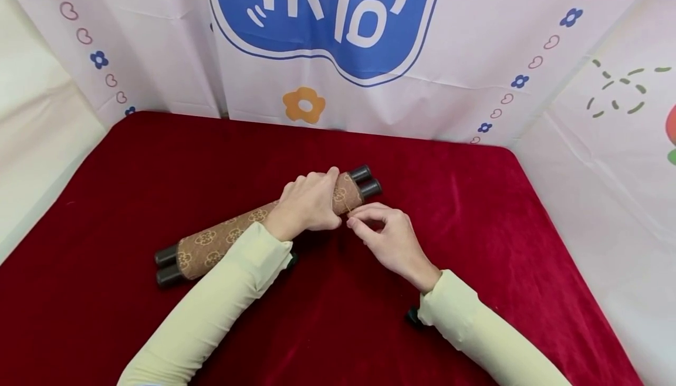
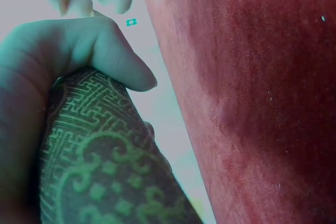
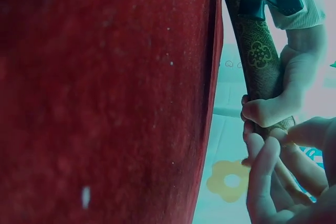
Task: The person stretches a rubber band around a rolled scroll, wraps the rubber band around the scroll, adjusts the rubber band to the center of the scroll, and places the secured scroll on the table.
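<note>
A rolled scroll (image 1: pixel 206 251) with brown brocade backing and gold flower patterns lies slanted in the head view. Paired dark rod ends (image 1: pixel 371 187) stick out at both its ends. Near the right end, my left hand (image 1: pixel 310 203) grips the scroll from above; in the left wrist view the thumb (image 2: pixel 123 59) curls over the brocade (image 2: pixel 115 177). Just beside it, my right hand (image 1: pixel 388 236) pinches a thin yellowish cord (image 1: pixel 348 210) at the scroll's edge with thumb and forefinger. In the right wrist view the fingers (image 3: pixel 265 166) mostly hide the cord.
Dark red velvet cloth (image 1: pixel 475 245) covers the table around the scroll. A white printed backdrop (image 1: pixel 465 63) with a blue emblem rises behind the table's far edge, and white fabric sides (image 1: pixel 607 198) stand left and right. A dark wrist device (image 3: pixel 270 3) shows under the left cuff.
</note>
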### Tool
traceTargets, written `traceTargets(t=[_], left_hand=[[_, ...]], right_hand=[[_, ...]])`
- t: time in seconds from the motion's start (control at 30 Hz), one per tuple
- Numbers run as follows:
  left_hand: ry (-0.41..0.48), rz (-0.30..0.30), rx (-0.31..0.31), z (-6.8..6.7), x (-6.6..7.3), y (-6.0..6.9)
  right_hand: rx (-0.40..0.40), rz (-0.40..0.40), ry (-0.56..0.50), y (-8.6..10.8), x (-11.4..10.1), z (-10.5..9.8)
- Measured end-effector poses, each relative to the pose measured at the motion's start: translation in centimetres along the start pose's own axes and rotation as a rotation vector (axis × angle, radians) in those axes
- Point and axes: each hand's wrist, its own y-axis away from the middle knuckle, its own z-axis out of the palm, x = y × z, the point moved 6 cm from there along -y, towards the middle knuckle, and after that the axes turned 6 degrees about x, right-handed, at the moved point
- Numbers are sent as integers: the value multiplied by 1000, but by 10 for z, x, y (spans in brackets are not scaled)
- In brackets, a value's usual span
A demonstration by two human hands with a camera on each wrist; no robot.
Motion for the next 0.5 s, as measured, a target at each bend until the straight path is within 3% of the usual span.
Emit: traceTargets(t=[0.2, 0.5], left_hand=[[-13, -11, -15, 2, -2, -2], [14, -24, 0, -7, -6, -7]], right_hand=[[78, -104, 32, 3, -6, -9], [5, -85, -38, 3, -9, -6]])
